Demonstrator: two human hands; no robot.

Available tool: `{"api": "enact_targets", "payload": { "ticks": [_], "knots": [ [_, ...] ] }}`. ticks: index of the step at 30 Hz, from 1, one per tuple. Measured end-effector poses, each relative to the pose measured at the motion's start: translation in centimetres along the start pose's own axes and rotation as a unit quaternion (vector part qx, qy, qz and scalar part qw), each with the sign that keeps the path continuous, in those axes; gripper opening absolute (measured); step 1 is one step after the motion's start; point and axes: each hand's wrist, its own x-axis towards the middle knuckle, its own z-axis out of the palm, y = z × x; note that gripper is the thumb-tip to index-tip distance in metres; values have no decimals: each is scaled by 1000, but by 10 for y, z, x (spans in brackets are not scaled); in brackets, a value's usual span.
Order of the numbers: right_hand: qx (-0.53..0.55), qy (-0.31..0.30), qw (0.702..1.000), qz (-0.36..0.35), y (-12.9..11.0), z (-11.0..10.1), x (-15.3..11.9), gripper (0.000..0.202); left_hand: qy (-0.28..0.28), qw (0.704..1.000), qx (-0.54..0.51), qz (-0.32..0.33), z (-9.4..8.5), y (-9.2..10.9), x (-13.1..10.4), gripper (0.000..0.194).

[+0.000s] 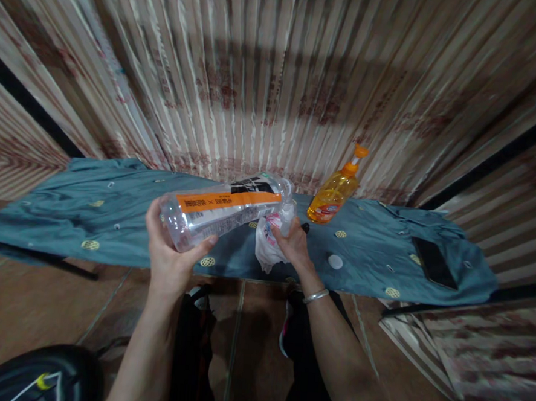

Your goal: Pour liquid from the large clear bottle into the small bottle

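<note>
- Head camera view: a large clear plastic bottle with an orange, black and silver label (224,207) slants between the two hands, base in the left fingers, neck just beside the right fingertips.
- The left hand (169,258) curls round that base, thumb set apart along the near side; the far fingers are partly hidden behind the plastic.
- The right hand (296,244) pinches a crumpled white plastic piece with pink and blue print (270,240), thumb laid across it; its other fingers are mostly hidden. A clear, shiny part (288,211) rises by these fingertips, close under the bottle's neck; whether the two touch, I cannot tell.
- Right of the right fingers and a little nearer the body lies a small round white disc (335,262); well apart, farther right, lies a flat black phone (434,262).
- Beyond the right fingers, to their right, stands a yellow-orange pump bottle (334,198).
- Beneath both hands spreads a teal cloth with yellow patches (126,216).
- Likely trouble: held only at its base, the large bottle could swing at the neck if the left grip loosens, knocking the clear part.
- The thin white plastic looks soft; too hard a squeeze might buckle it or let it slip.
- Any liquid between the neck and the clear part could miss and wet the cloth if they drift out of line.
</note>
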Motion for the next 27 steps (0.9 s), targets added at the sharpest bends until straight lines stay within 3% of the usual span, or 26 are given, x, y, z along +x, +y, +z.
{"api": "enact_targets", "payload": {
  "ticks": [7, 27],
  "knots": [
    [21, 12, 1000, -1, 1, 2, 0, 43, 1, 1000, 2, -19, -1, 0, 0, 98],
    [28, 7, 1000, 4, -4, 1, -1, 39, 7, 999, 34, 32, 1, 8, 0, 90]
  ]
}}
